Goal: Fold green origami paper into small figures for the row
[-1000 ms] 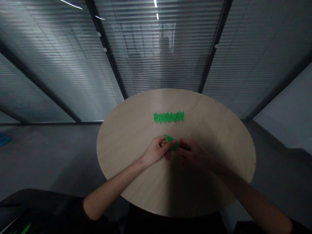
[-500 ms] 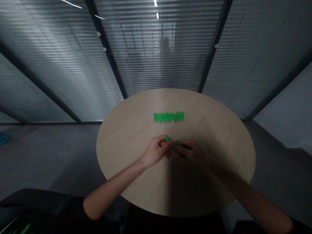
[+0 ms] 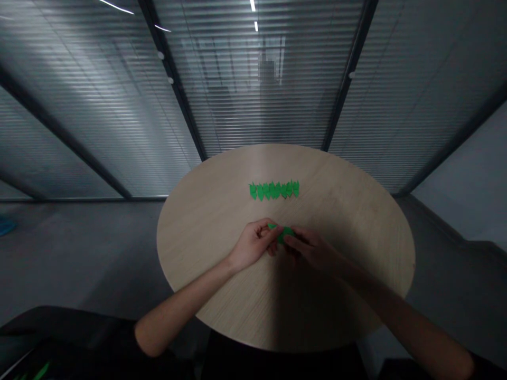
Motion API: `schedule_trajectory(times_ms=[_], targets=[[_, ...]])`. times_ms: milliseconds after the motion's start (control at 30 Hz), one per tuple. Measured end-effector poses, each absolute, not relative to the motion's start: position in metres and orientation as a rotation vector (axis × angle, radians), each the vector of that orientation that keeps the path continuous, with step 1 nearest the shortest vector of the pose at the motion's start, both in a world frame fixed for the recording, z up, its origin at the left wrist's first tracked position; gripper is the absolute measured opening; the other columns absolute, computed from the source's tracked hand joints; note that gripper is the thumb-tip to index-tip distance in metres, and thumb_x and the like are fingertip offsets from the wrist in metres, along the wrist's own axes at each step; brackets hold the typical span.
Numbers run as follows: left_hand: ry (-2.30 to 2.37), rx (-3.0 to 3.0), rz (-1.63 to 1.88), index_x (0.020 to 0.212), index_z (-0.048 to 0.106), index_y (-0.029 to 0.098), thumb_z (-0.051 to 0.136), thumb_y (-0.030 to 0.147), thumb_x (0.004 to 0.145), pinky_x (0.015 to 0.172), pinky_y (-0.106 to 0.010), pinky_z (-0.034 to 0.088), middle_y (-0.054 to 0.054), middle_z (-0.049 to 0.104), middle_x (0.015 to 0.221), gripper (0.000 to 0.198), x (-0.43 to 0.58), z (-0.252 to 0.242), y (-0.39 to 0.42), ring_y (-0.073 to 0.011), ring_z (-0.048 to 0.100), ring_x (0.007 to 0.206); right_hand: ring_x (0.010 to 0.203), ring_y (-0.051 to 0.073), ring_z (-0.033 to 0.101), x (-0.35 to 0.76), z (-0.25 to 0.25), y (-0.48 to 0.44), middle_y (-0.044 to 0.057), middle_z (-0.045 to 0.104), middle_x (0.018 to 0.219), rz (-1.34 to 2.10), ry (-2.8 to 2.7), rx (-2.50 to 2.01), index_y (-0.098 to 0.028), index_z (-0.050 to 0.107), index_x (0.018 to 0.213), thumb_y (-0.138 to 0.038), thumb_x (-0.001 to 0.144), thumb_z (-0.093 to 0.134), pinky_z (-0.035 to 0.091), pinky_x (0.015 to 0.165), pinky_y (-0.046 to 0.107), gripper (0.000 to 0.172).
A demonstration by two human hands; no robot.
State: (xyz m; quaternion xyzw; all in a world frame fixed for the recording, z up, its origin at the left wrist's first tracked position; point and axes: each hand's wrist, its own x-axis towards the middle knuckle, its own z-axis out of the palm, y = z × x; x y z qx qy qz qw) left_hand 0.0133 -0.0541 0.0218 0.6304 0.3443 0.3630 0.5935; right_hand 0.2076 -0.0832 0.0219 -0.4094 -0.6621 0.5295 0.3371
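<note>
A small piece of green paper is held between both hands above the near middle of the table. My left hand is closed on its left side, thumb on top. My right hand pinches its right side, and that hand lies in shadow. The fingers cover much of the paper, so its full shape is hidden. Beyond the hands, several small green folded-paper pieces lie side by side in a row, with pointed tips toward me.
The round wooden table fills the middle of the view. Behind it stand glass panels with blinds and dark frames. A blue object lies on the floor at far left. Dark furniture shows at lower left.
The green paper has shifted slightly between my fingers and shows a different outline. My right fingers have moved a little to the left over it. The row of pieces is unchanged.
</note>
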Motion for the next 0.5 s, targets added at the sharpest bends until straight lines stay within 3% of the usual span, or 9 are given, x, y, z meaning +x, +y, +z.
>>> schedule_trajectory(times_ms=[233, 500], targets=[[0.827, 1.507, 0.775, 0.087, 0.06, 0.013, 0.064, 0.052, 0.09, 0.044, -0.02, 0.045, -0.001, 0.063, 0.056, 0.039, 0.0135, 0.023, -0.0573, -0.0105, 0.059, 0.046, 0.049, 0.01, 0.046, 0.2082, 0.0245, -0.0854, -0.003, 0.051, 0.059, 1.405, -1.723, -1.103, -0.018, 0.062, 0.081, -0.056, 0.096, 0.052, 0.034, 0.046, 0.024, 0.043], [0.76, 1.469, 0.754, 0.084, 0.053, 0.016, 0.061, 0.059, 0.09, 0.044, -0.02, 0.046, 0.001, 0.06, 0.059, 0.044, 0.0148, 0.0267, -0.0591, -0.0094, 0.057, 0.045, 0.056, 0.013, 0.055, 0.2067, 0.0281, -0.0823, 0.0, 0.058, 0.064, 1.352, -1.572, -1.139, -0.018, 0.06, 0.077, -0.059, 0.088, 0.061, 0.043, 0.054, 0.026, 0.042]])
